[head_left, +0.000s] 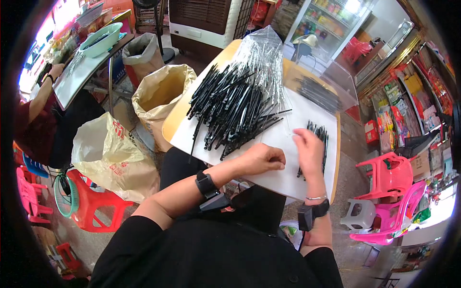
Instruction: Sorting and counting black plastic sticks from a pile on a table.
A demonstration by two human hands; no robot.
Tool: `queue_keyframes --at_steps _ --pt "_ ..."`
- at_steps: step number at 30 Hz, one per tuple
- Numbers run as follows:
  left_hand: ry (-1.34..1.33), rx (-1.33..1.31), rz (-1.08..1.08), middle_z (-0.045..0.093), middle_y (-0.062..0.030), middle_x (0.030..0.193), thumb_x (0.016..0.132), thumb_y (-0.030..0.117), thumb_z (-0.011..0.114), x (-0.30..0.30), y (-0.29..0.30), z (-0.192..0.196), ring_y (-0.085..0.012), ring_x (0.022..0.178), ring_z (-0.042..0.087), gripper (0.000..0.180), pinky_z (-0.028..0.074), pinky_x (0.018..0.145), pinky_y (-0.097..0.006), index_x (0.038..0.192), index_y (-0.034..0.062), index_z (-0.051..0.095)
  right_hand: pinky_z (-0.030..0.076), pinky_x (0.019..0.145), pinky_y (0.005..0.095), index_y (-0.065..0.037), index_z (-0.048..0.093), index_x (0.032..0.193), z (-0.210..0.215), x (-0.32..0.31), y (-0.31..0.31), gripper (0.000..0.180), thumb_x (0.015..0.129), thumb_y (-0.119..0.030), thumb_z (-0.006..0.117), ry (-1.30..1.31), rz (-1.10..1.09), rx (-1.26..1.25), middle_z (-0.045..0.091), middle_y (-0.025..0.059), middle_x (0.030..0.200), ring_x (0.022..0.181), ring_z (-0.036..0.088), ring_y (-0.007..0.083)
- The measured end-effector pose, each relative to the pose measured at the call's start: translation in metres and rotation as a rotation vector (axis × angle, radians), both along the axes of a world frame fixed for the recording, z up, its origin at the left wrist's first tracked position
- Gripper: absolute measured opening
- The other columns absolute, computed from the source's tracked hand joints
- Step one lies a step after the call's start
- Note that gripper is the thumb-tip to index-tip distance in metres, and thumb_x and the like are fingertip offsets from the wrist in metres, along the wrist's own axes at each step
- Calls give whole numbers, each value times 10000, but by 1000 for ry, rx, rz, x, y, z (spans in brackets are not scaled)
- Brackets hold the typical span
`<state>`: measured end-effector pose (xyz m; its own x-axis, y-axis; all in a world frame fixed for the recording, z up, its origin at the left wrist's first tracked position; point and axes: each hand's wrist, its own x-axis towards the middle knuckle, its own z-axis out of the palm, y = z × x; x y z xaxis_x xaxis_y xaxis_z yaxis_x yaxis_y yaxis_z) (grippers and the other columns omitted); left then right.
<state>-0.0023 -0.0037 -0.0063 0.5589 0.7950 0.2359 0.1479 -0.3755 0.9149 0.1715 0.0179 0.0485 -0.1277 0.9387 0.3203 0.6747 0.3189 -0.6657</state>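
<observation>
On my feed I had the bare L hand (264,159) palm-down over the near edge of the white-topped, wood-edged surface (288,185); its fingers were curled in, thumb out alongside, & I couldn't tell if they gripped anything. The bare R hand (309,149) was raised just to the right, fingers bent w/ tips close tog.; couldn't tell there either whether something thin was pinched.

The big loose pile of thin black sticks (230,105) lay on the L half of the surface, beyond the L hand, ends fanned every which way. A clear plastic bag of thin silvery strips (261,57) sat at the far edge, overlapping the pile's far side. The small row of thin black sticks (325,144) lay approx. parallel by the R hand, partly hidden behind it; contact unclear. Farther back on the R, I saw more black sticks (319,95) bunched by a clear plastic box (343,77).

Off the surface's L side stood an open cream sack (165,86) & a pale yellow printed plastic bag (113,153), w/ a co-worker's arm (43,96) beyond.
</observation>
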Motion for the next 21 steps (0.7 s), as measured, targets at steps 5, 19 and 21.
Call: queue_keyframes --at_steps 5,19,21 --pt "62 6 -12 668 -180 902 803 193 677 -1 -3 4 -256 812 654 244 483 724 -356 964 11 655 465 670 333 -49 637 997 -6 -55 20 247 760 -25 569 -87 298 53 569 115 847 735 581 253" --pt "80 69 50 659 -136 850 811 196 657 -2 -1 2 -286 796 640 199 479 722 -368 949 55 631 469 694 380 -13 619 930 -24 -25 25 149 804 15 546 -115 203 216 571 128 865 783 593 316" --pt "87 36 46 658 -142 852 809 195 658 -2 -1 1 -295 802 637 208 479 726 -370 954 47 631 470 700 379 -23 623 970 -21 -28 21 180 816 7 535 -154 227 264 574 131 870 793 597 324"
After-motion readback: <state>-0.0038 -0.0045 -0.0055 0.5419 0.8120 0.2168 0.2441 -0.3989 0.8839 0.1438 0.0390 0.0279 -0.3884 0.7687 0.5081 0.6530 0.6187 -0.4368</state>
